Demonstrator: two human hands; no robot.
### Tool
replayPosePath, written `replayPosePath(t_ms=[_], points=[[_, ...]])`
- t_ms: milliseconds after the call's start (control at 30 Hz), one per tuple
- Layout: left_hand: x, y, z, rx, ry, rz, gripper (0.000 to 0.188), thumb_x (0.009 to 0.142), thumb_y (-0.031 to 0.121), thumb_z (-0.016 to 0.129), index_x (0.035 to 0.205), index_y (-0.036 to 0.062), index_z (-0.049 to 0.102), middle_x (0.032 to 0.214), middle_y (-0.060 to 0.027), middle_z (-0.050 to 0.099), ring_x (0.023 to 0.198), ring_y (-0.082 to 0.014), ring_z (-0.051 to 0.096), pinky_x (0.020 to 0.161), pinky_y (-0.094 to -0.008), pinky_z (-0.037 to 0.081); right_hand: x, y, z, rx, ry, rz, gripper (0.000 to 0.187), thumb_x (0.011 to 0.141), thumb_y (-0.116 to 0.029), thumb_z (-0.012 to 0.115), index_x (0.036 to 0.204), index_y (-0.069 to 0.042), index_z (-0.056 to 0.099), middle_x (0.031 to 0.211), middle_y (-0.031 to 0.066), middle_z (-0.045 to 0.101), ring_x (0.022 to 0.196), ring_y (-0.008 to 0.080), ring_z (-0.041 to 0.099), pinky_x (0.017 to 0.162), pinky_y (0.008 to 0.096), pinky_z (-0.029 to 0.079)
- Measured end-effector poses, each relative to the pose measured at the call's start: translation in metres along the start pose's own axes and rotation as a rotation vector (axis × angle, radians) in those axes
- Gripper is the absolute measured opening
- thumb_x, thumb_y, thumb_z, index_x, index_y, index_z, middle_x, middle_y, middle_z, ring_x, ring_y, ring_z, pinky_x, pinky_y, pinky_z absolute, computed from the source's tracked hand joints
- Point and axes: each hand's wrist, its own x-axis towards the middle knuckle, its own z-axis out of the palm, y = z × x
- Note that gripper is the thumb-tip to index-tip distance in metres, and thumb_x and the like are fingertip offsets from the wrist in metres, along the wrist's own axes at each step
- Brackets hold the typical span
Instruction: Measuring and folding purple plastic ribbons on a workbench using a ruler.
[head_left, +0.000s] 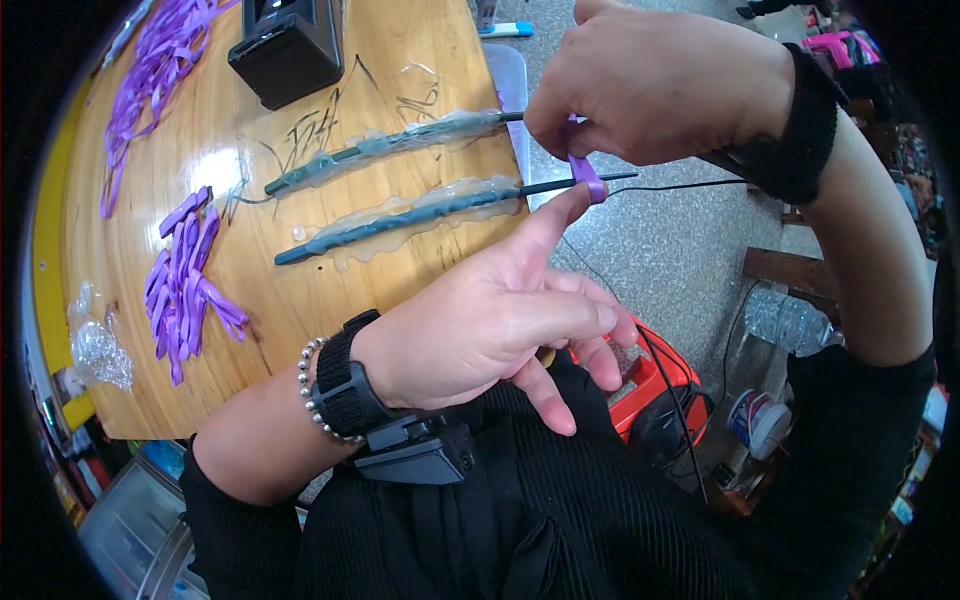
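Observation:
Two slim dark green sticks lie on the table, the upper stick [345,155] and the lower stick [390,222], both in clear glue-like blobs. A short purple ribbon [588,178] loops by the thin tip of the lower stick, beyond the table edge. My right hand [650,90] comes in from above right, fingers closed in a pinch on the ribbon's upper end. From below, my left hand [480,325] reaches across with its fingers spread. One of its fingertips touches the ribbon's lower fold from beneath. Part of the upper stick's tip is hidden by my right hand.
A pile of purple ribbon loops [190,270] and a longer ribbon bundle [160,75] lie on the wooden table [400,320]. Also there are a black box [290,60] and crumpled clear plastic [95,345]. On the floor are a red container [640,400] and a plastic bottle [785,320].

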Motion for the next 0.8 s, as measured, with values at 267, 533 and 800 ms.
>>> replayPosePath(t_ms=[267, 533, 800], points=[[0.0, -0.001, -0.004, -0.003, -0.033, 0.023, 0.083, 0.094, 0.008, 0.053, 0.15, 0.02, -0.007, 0.11, -0.0204, 0.059, 0.089, -0.0238, 0.066, 0.059, -0.0382, 0.061, 0.02, 0.0, -0.023, 0.351, -0.481, 0.142, 0.024, 0.094, -0.018, 0.051, 0.109, -0.005, 0.065, 0.103, 0.014, 0.068, 0.104, 0.0283, 0.063, 0.109, 0.0582, 0.026], [-0.001, 0.001, 0.003, 0.031, 0.028, -0.016, 0.079, 0.095, 0.002, 0.048, 0.152, 0.0284, -0.001, 0.113, -0.0221, 0.057, 0.089, -0.0265, 0.066, 0.058, -0.0393, 0.061, 0.037, 0.024, -0.038, 0.906, -0.828, 0.371, 0.028, 0.089, -0.02, 0.06, 0.111, -0.004, 0.067, 0.099, 0.0153, 0.069, 0.088, 0.0295, 0.065, 0.082, 0.0372, 0.05], [0.003, 0.003, 0.003, 0.013, 0.001, -0.024, 0.088, 0.092, 0.003, 0.05, 0.151, 0.0243, -0.012, 0.115, -0.0275, 0.052, 0.087, -0.0296, 0.065, 0.058, -0.0411, 0.062, -0.071, 0.008, 0.065, 1.272, 0.401, 0.629, 0.023, 0.091, -0.025, 0.066, 0.098, -0.003, 0.068, 0.085, -0.0017, 0.064, 0.076, 0.0056, 0.053, 0.07, 0.0226, 0.042]])
